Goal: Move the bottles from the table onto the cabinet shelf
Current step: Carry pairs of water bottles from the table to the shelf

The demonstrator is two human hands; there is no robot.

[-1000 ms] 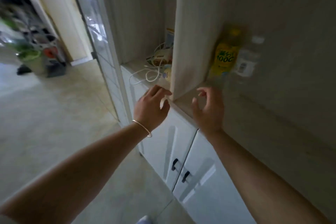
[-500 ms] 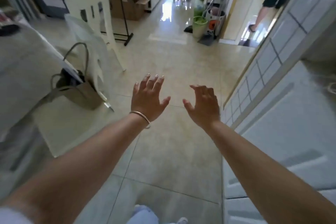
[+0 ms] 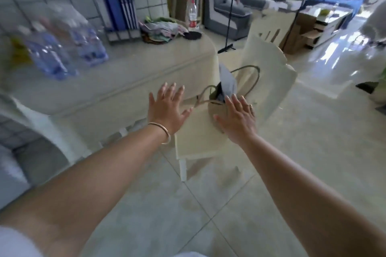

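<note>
Both arms reach forward over the tiled floor [image 3: 208, 215], and both hands are spread and holding nothing. The left hand [image 3: 166, 108] has its fingers straight and fanned, palm down, a thin bangle [image 3: 161, 131] on the wrist. The right hand [image 3: 238, 119] is just as flat, fingers splayed, a ring on one finger, and it hovers in front of the handbag [image 3: 217, 110]; whether it touches the bag, I cannot tell. The two hands sit side by side, apart, level with the near corner of the table [image 3: 129, 81].

The bag rests on a pale chair [image 3: 269, 73] drawn up at the table's right end, a grey paper sticking out of its mouth.

On the table's left part, well away from both hands, stand the clear water bottles [image 3: 62, 48], badly blurred. At the table's far edge are blue folders [image 3: 117, 8] in a rack against the tiled wall, a heap of cloth [image 3: 160, 29], and one more bottle with a red cap [image 3: 192, 15].

Beyond the table, a grey sofa [image 3: 234, 4] and a bright, glossy floor.
</note>
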